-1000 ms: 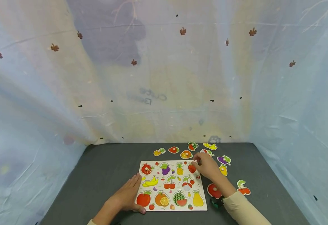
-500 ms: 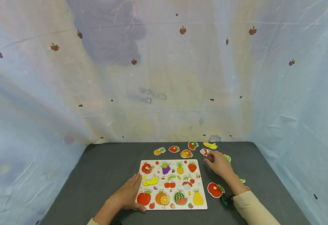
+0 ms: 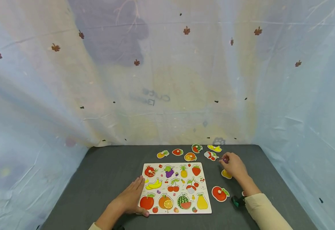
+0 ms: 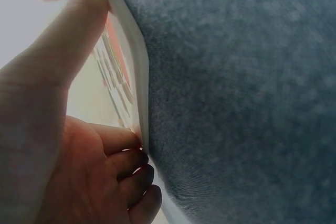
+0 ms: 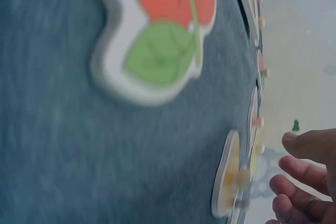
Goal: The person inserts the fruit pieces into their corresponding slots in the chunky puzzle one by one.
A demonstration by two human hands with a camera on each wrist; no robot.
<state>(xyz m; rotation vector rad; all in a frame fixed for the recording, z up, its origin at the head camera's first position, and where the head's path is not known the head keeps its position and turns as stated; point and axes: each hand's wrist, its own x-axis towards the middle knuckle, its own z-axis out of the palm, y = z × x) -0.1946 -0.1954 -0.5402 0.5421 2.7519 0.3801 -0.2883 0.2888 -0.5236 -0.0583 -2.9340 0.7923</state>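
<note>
My left hand (image 3: 131,196) lies flat along the left edge of a white fruit puzzle board (image 3: 182,183), thumb at its front corner. In the left wrist view the fingertips (image 4: 137,158) touch the board's rim. My right hand (image 3: 235,166) is over the purple grape puzzle piece (image 3: 226,159), which shows between thumb and fingers and is partly covered. The right wrist view shows these fingers (image 5: 302,174) apart, with nothing between them. Just below that hand lies the yellow pear piece (image 3: 226,174), partly hidden. Nearer me is the red apple piece (image 3: 219,194).
Behind the board lie a pineapple piece (image 3: 162,154), a strawberry piece (image 3: 177,152), a watermelon piece (image 3: 197,148), an orange piece (image 3: 190,157), a banana piece (image 3: 214,148) and a red-and-white fruit piece (image 3: 211,156). A printed curtain (image 3: 167,95) stands behind the dark table (image 3: 107,169).
My right hand has moved right, from the board's top right corner past the red-and-white piece to the grape piece. Its forearm now covers the cherry piece. The left hand stays put.
</note>
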